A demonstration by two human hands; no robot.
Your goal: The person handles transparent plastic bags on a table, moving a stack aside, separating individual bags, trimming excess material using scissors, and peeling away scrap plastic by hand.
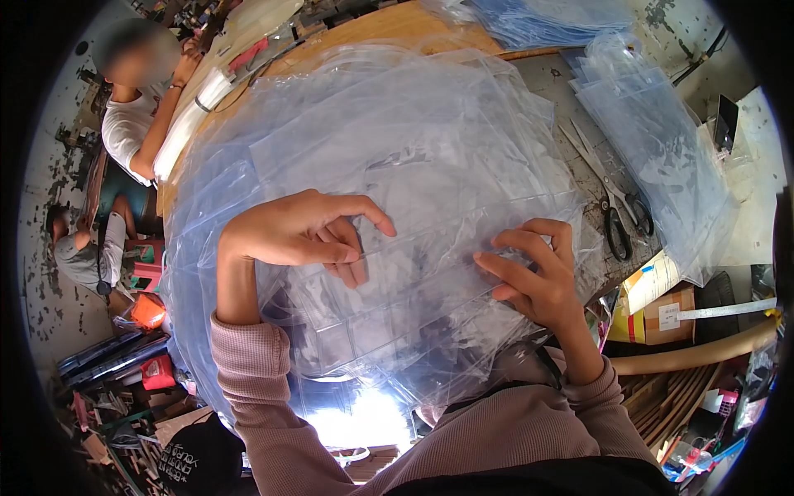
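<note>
A wide, loose pile of clear plastic sheets (463, 157) with seams and pocket-like panels covers the work surface before me. Over its left part is my left hand (306, 231), index finger stretched out and the other fingers bent downward, apart from one another. My right hand (533, 273) hovers at or lightly touches the sheets on the right side, its fingers bent and spread. Neither hand visibly grips anything. Whether the fingertips press on the plastic cannot be made out exactly. Scissors (612, 194) with black handles lie to the right of the pile.
More folded clear plastic (653, 140) lies at the right, beside a phone (725, 122). A bluish stack of sheets (550, 21) sits at the far edge. One person (132, 124) is at the table's left; another (87, 248) sits lower. A cardboard box (668, 318) stands at right.
</note>
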